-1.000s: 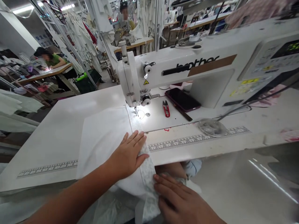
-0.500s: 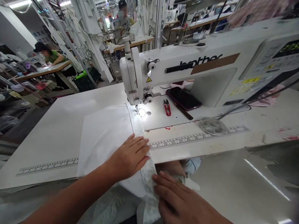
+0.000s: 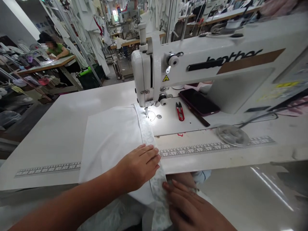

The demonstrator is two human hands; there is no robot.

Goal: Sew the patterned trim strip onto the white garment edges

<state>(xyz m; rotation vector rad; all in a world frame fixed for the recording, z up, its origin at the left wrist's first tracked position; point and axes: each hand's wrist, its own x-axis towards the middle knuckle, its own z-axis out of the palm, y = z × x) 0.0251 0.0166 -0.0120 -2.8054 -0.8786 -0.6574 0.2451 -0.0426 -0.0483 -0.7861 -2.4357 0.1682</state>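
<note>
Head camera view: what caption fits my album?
Left hand and right hand flatten white fabric at a Brother sewing machine.

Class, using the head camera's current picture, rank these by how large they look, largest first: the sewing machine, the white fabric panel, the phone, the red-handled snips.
1. Brother sewing machine
2. white fabric panel
3. phone
4. red-handled thread snips

The fabric lies nearer the camera, so its true size is unsure.

The left hand (image 3: 137, 168) and right hand (image 3: 190, 205) are bare, with short, plain nails, and the left forearm (image 3: 64, 199) is bare too. Just beyond the right hand's fingers (image 3: 172, 185), pale blue cloth (image 3: 201, 176), apparently the person's clothing, shows beside a bare leg (image 3: 180, 179).
</note>
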